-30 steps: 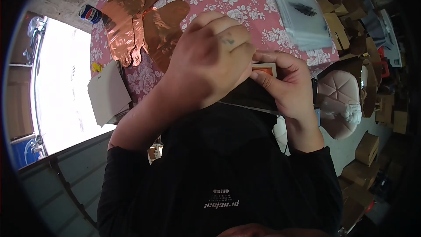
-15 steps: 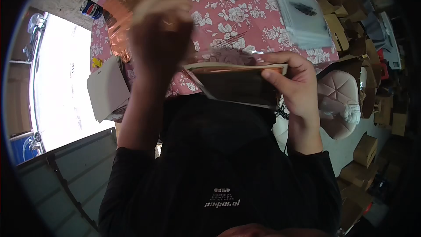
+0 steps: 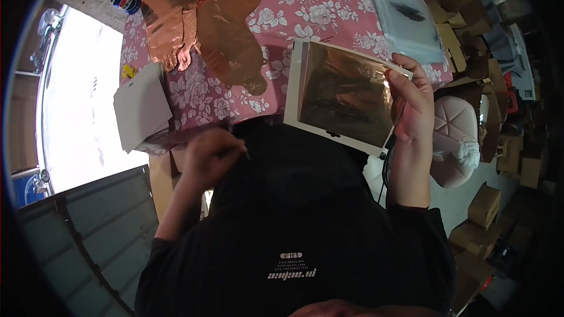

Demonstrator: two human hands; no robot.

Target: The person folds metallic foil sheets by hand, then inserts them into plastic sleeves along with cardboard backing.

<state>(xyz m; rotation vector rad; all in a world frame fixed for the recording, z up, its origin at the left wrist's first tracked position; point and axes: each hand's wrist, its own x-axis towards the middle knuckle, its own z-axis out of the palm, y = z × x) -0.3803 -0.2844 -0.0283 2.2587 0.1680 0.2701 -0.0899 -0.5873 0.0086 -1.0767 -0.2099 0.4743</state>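
My right hand grips the right edge of a flat white card, thumb on its face. A shiny, dark copper-coloured sheet lies over the card and shows a white border around it. The card is tilted with its face towards me, above the table's front edge. My left hand is low in front of the black shirt, near the table edge, its fingers curled together and somewhat blurred. Whether anything is between them cannot be made out. Beyond it a large copper-coloured cut piece lies on the flowered tablecloth.
A stack of grey-white cards sits at the table's left corner. More copper-coloured sheets and a Pepsi can are at the far left. Clear plastic sleeves lie at the far right. A padded stool and cardboard boxes stand to the right.
My left hand has dropped from above the table to near my body, uncovering the copper-coloured piece. My right hand has tipped the card up so its face shows.
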